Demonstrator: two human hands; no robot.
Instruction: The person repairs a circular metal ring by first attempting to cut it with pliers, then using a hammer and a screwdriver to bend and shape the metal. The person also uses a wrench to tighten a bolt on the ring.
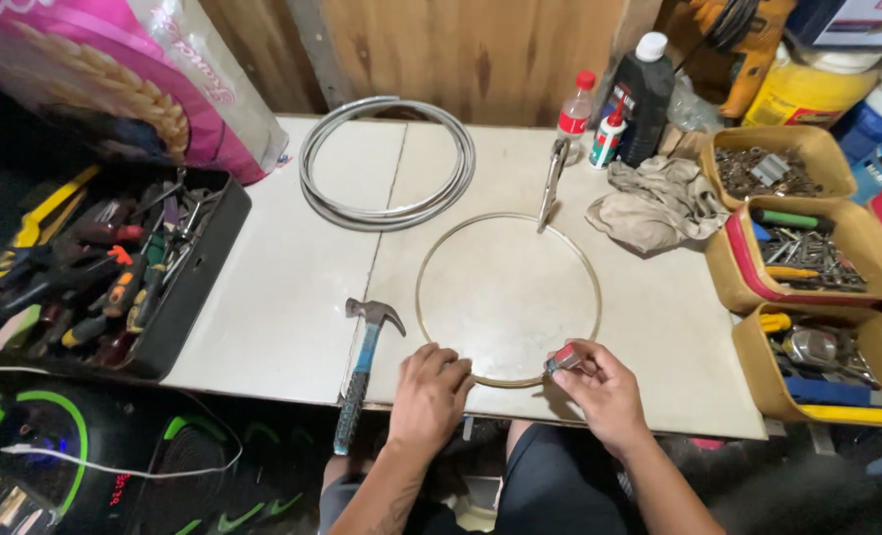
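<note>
A thin metal ring lies flat on the white table, near its front edge. My left hand rests fingers-down on the ring's near-left arc, pressing it to the table. My right hand pinches a small red and silver object against the ring's near-right arc. A claw hammer with a blue handle lies just left of my left hand, its handle sticking out over the table edge.
A coil of grey cable and locking pliers lie behind the ring. A rag, bottles and yellow trays of hardware stand at the right. A black tray of screwdrivers sits at the left.
</note>
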